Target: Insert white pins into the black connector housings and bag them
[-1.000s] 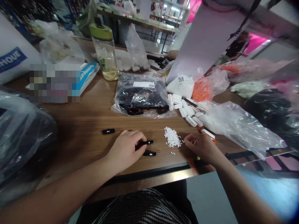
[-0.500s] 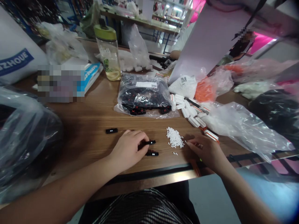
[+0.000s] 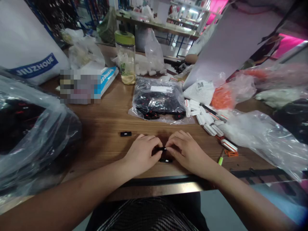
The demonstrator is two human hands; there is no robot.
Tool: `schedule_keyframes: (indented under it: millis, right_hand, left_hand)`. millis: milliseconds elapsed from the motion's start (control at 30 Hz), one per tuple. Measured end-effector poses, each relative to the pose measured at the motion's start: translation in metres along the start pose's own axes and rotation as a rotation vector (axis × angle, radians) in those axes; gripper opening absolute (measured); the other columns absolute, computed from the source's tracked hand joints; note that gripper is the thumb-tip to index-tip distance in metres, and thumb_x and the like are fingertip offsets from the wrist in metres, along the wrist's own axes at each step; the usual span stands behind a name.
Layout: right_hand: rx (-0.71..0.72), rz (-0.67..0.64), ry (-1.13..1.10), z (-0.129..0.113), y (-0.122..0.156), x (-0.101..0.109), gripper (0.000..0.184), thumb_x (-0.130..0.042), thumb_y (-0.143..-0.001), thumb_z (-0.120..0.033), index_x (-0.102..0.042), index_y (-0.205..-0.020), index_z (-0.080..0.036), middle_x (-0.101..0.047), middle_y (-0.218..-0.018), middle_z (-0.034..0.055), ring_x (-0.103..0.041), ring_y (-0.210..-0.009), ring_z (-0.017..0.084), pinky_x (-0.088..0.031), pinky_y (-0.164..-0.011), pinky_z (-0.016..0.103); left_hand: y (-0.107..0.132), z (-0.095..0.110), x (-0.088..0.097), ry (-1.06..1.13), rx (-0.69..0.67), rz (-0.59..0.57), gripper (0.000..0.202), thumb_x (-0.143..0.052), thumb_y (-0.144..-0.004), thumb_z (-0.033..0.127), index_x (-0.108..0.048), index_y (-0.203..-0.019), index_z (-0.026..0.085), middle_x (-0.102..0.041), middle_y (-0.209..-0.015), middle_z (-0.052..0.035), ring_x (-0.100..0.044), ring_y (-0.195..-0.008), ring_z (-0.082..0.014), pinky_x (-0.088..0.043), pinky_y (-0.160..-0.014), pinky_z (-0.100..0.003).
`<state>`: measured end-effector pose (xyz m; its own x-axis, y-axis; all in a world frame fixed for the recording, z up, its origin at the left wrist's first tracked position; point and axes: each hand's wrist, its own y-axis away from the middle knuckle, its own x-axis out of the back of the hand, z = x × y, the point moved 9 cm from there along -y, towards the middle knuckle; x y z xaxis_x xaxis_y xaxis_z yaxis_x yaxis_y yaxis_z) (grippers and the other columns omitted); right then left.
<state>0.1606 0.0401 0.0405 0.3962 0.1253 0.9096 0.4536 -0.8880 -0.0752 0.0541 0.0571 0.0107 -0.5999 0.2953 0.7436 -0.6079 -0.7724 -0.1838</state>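
My left hand point(image 3: 143, 154) pinches a small black plastic part point(image 3: 161, 149) between thumb and fingers, just above the wooden table. From the other side my right hand point(image 3: 189, 152) meets it, fingertips closed on a tiny white plastic pin point(image 3: 165, 148) at the part's end. Right below the fingers lies a second black plastic part point(image 3: 166, 160) with white dots on top. A third such part point(image 3: 125, 133) rests on the table beyond my left hand. The pile of white pins is hidden behind my right hand.
Ahead lies a clear bag of black parts point(image 3: 158, 99), with white plastic pieces point(image 3: 204, 117) beside it. A green-handled tool point(image 3: 220, 158) and an orange piece point(image 3: 231, 153) sit at right. A bottle point(image 3: 125, 61) stands behind; a large plastic bag point(image 3: 48, 138) bulges at left.
My right hand has moved left from the pile of white pins to the black part in my left hand. The whole view has shifted a little, and the green-handled tool now shows.
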Motion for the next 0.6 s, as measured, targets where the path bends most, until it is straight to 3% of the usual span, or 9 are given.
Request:
schedule_keyframes:
  millis: [167,400,500,600]
  right_hand:
    - [0.001,-0.091,0.089,-0.006,-0.007,-0.006,0.013,-0.056,-0.096,-0.023,-0.066,-0.090,-0.017,-0.065,-0.093,0.0049,-0.054,-0.091,0.021,-0.036,-0.085,0.038]
    - [0.118,-0.065,0.281,-0.024,-0.010,-0.007,0.023,-0.053,-0.096,-0.019,-0.069,-0.080,-0.014,-0.067,-0.087,0.0070,-0.052,-0.084,0.021,-0.033,-0.079,0.038]
    - [0.170,-0.034,0.252,-0.026,-0.006,-0.005,0.023,-0.055,-0.096,-0.018,-0.072,-0.080,-0.017,-0.070,-0.084,0.0046,-0.054,-0.083,0.020,-0.033,-0.080,0.038]
    - [0.184,0.024,0.159,-0.023,-0.002,0.003,0.017,-0.057,-0.095,-0.018,-0.075,-0.094,-0.018,-0.073,-0.087,0.0027,-0.057,-0.083,0.019,-0.034,-0.082,0.037]
  left_hand:
    - [0.001,0.000,0.000,-0.005,-0.014,0.007,0.006,-0.066,-0.084,0.017,-0.061,-0.085,0.020,-0.061,-0.075,0.0025,-0.056,-0.071,-0.0179,-0.040,-0.077,-0.036]
    - [0.000,0.001,-0.001,-0.019,-0.012,-0.015,0.007,-0.067,-0.083,0.016,-0.061,-0.086,0.018,-0.062,-0.077,0.0010,-0.057,-0.073,-0.0189,-0.040,-0.077,-0.037]
    - [0.000,0.000,-0.001,-0.010,-0.002,-0.017,0.007,-0.067,-0.083,0.016,-0.062,-0.087,0.019,-0.062,-0.077,0.0015,-0.057,-0.073,-0.0190,-0.040,-0.077,-0.037]
    - [0.001,-0.001,0.000,-0.008,0.002,-0.003,0.006,-0.067,-0.083,0.016,-0.063,-0.086,0.019,-0.062,-0.075,0.0019,-0.056,-0.072,-0.0189,-0.040,-0.077,-0.037]
